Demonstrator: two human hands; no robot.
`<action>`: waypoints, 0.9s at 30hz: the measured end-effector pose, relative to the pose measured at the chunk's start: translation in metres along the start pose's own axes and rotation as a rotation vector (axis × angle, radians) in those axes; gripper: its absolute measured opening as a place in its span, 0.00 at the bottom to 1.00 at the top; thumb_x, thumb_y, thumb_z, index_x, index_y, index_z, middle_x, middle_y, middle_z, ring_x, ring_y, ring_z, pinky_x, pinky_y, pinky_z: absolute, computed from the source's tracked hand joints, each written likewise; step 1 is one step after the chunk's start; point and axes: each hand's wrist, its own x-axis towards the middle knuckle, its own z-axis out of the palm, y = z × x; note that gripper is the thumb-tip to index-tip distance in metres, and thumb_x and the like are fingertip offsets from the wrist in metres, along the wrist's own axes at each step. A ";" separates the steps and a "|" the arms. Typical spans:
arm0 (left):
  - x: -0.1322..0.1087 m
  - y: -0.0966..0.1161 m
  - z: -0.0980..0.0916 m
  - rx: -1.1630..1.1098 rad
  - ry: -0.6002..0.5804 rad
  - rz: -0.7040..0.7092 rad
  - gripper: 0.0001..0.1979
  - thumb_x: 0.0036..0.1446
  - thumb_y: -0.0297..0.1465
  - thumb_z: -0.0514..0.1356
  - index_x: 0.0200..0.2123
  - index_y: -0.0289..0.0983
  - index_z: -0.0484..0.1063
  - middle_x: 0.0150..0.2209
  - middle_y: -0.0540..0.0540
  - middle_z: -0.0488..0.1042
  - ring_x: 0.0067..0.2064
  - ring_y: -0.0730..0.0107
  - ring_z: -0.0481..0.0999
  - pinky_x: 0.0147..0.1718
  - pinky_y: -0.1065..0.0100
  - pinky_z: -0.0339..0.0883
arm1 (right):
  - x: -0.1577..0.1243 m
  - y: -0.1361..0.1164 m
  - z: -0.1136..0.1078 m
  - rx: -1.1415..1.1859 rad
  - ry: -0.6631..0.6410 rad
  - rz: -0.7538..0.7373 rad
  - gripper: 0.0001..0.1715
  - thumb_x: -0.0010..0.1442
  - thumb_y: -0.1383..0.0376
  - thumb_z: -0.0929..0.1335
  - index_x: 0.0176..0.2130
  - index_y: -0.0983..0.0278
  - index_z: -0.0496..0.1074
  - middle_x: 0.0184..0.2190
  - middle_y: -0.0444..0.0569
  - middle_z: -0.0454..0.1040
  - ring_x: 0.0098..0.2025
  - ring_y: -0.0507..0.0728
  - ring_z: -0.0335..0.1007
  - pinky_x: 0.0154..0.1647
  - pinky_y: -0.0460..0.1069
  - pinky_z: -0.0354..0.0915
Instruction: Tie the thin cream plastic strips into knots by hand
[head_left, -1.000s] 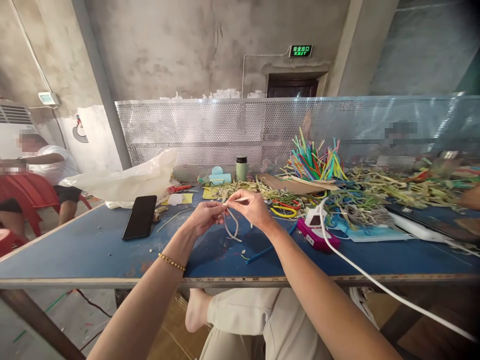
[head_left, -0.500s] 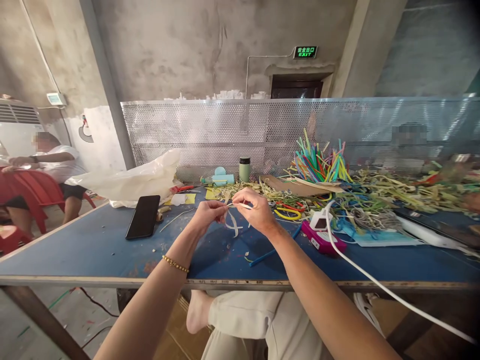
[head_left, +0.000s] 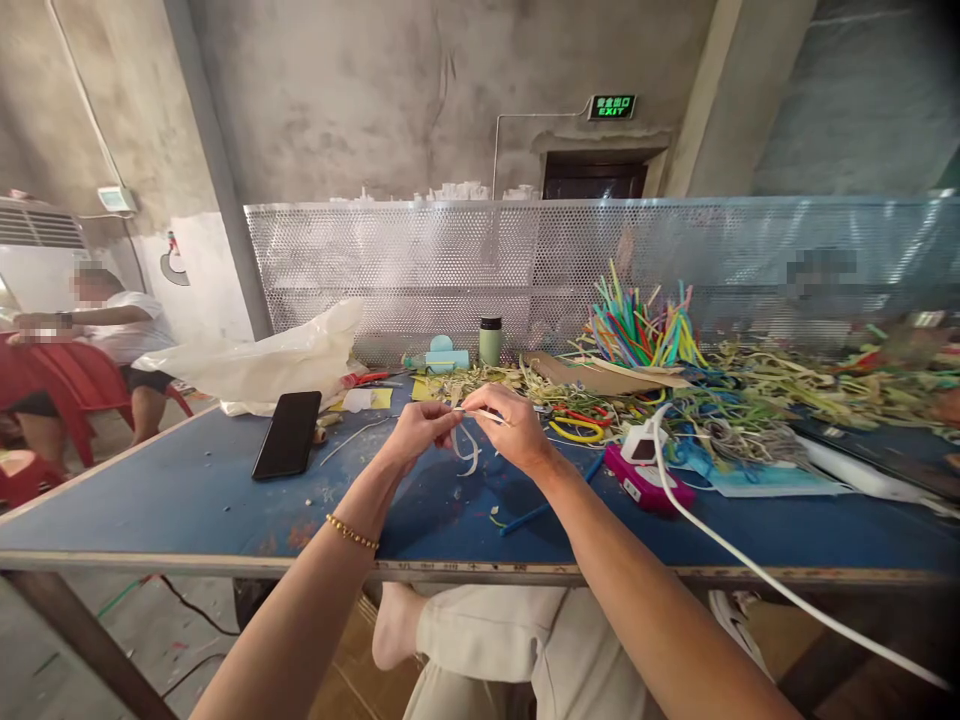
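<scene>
Above the blue table [head_left: 150, 500], both of my hands pinch one pale strip [head_left: 469, 450] that hangs in a loop between them. My left hand [head_left: 417, 430] is closed on the strip's left part. My right hand [head_left: 510, 428] is closed on its upper end, with a short stiff piece sticking out between the fingers. A gold bracelet [head_left: 352, 533] sits on my left wrist. A blue stick [head_left: 525, 515] and small scraps lie on the table just under my hands.
A black phone [head_left: 287, 433] lies to the left, by a white plastic bag [head_left: 262, 360]. At right are a pink device [head_left: 646, 475] with a white cable [head_left: 750, 570], coloured sticks [head_left: 637, 330] and strip piles. A perforated metal screen [head_left: 420, 270] backs the table. A person [head_left: 112, 330] sits far left.
The hanging loop of strip has shortened and drawn up toward my hands. My hands have stayed close together at the same spot over the table.
</scene>
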 end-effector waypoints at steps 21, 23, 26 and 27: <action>-0.003 0.005 0.005 0.037 -0.062 0.052 0.17 0.49 0.43 0.66 0.30 0.33 0.74 0.17 0.50 0.72 0.14 0.72 0.70 0.14 0.73 0.55 | 0.001 -0.005 -0.004 -0.074 0.003 0.120 0.04 0.60 0.72 0.65 0.34 0.63 0.68 0.30 0.46 0.71 0.30 0.53 0.66 0.31 0.47 0.61; -0.003 0.005 0.005 0.057 -0.043 0.053 0.16 0.50 0.42 0.66 0.28 0.33 0.73 0.17 0.49 0.72 0.14 0.73 0.69 0.14 0.73 0.54 | 0.000 -0.006 -0.002 -0.079 -0.001 0.105 0.04 0.60 0.72 0.66 0.34 0.63 0.68 0.30 0.47 0.71 0.29 0.52 0.65 0.31 0.47 0.61; -0.002 0.005 0.005 0.048 0.009 0.034 0.15 0.50 0.40 0.66 0.24 0.34 0.71 0.17 0.49 0.72 0.14 0.73 0.69 0.15 0.73 0.54 | 0.000 -0.008 -0.001 -0.104 -0.015 0.059 0.05 0.60 0.71 0.66 0.33 0.63 0.69 0.31 0.47 0.71 0.31 0.53 0.65 0.33 0.47 0.62; -0.002 0.005 0.005 0.022 0.024 0.025 0.15 0.50 0.39 0.66 0.23 0.33 0.71 0.17 0.48 0.72 0.14 0.74 0.68 0.15 0.73 0.54 | 0.000 -0.008 0.000 -0.114 -0.019 0.036 0.05 0.61 0.71 0.66 0.32 0.63 0.69 0.31 0.48 0.71 0.32 0.53 0.65 0.34 0.48 0.62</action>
